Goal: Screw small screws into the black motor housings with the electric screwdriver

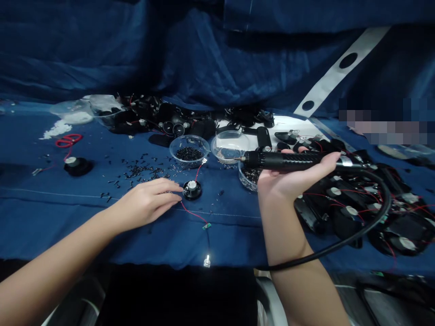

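- My left fingers (166,186) are half curled, tips at the left edge of the round black part (192,189); I cannot tell whether they pinch it.
- My right fingers (325,165), palm up, grasp the black power screwdriver (288,161); its bit (240,159) points toward my left side.
- A red wire (193,212) runs from near my left fingertips toward me, to a green board (207,226).
- Loose black screws (137,170) lie on the table (68,217), beyond my left fingers.
- Farther beyond these fingers stands a clear bowl (171,148) containing black screws.
- Black wired parts (350,213) are heaped to the right of my right fingers.
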{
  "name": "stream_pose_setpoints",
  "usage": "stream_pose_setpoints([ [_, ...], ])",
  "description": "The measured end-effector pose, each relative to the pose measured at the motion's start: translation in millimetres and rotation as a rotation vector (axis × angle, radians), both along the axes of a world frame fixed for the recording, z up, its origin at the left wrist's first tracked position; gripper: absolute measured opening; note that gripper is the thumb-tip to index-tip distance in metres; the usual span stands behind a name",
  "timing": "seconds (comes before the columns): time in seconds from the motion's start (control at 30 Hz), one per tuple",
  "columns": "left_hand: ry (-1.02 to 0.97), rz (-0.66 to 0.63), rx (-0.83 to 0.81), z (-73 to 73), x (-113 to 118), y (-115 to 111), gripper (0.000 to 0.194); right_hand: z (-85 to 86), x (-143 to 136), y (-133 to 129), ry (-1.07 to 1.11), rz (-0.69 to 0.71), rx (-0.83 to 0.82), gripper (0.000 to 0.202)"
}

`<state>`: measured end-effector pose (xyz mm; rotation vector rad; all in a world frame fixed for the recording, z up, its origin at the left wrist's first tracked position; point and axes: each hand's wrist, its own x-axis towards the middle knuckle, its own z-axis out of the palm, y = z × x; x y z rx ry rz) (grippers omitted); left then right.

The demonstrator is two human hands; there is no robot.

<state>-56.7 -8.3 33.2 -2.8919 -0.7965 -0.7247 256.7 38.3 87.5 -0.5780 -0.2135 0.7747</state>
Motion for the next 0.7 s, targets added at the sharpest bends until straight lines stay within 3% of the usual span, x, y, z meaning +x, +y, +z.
stream_pose_setpoints([
  [0.2,-0.143,-0.111,-0.191,-12.7,11,38,0.017,-0.7,-3,-1,0.02,0.012,-0.05,0.051],
  [0.37,-0.131,-0.094,-0.169,-13.8,19,51,0.018,-1.7,-4,0,-0.017,0.025,-0.058,0.053],
  [0.57,-0.128,-0.171,-0.202,-20.3,21,67,0.017,-4.5,-3,1,-0.076,0.014,-0.068,0.057],
  [0.7,-0.161,-0.162,-0.185,-21.6,24,68,0.015,-5.2,-2,1,-0.07,0.005,-0.078,0.058],
])
